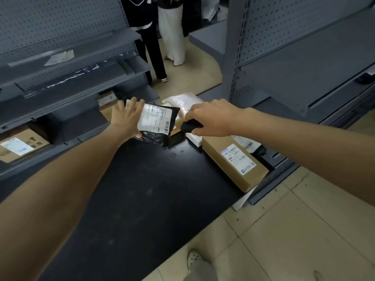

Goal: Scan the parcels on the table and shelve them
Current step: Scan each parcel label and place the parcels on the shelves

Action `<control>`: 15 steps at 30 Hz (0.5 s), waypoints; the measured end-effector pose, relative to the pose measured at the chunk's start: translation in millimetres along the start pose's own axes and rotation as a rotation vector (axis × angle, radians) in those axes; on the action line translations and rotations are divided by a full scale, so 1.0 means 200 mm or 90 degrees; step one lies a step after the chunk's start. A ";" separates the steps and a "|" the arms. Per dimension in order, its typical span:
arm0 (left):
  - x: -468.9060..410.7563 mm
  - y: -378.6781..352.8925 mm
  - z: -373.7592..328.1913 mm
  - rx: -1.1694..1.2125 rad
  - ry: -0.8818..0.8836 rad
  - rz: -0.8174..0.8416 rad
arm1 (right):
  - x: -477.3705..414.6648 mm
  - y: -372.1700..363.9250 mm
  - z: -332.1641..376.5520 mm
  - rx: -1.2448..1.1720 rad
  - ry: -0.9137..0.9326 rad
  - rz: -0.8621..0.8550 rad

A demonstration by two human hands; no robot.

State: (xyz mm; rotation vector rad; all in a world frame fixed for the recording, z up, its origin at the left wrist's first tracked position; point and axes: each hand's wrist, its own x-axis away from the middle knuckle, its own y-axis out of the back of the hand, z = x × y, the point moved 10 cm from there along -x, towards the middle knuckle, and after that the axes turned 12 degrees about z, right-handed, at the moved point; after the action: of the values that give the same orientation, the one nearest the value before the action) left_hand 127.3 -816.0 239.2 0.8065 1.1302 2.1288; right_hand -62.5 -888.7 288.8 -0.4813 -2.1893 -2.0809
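Observation:
My left hand (125,116) holds a black plastic mailer (157,126) tilted up above the black table (142,199), its white shipping label and barcode facing me. Fingers lie behind the top edge and the thumb pinches the lower left corner. My right hand (211,118) grips a black handheld scanner (190,126) just right of the mailer, pointed toward the label. A long brown cardboard box (233,165) with a white label lies on the table's right end. A white bubble-wrap parcel (182,104) sits beyond the hands.
Grey metal shelving (60,78) stands left, with cardboard boxes (18,145) on its lower shelf. More grey shelving (304,67) rises at right. Two people (160,37) stand in the aisle behind. A white box (194,138) and a labelled dark parcel (249,146) lie by the brown box.

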 end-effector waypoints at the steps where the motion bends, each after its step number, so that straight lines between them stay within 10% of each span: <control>1: 0.03 0.01 -0.06 -0.001 -0.005 0.001 | 0.05 -0.03 -0.02 -0.008 -0.004 0.006; 15: 0.80 0.20 -1.35 0.011 -0.099 0.042 | 1.37 -0.55 -0.34 -0.049 -0.060 0.040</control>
State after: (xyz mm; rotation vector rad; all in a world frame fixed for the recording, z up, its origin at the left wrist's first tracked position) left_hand -182.6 -851.8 188.7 1.0115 1.0561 2.0711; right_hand -363.7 -911.9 262.0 -0.6597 -2.1179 -2.1586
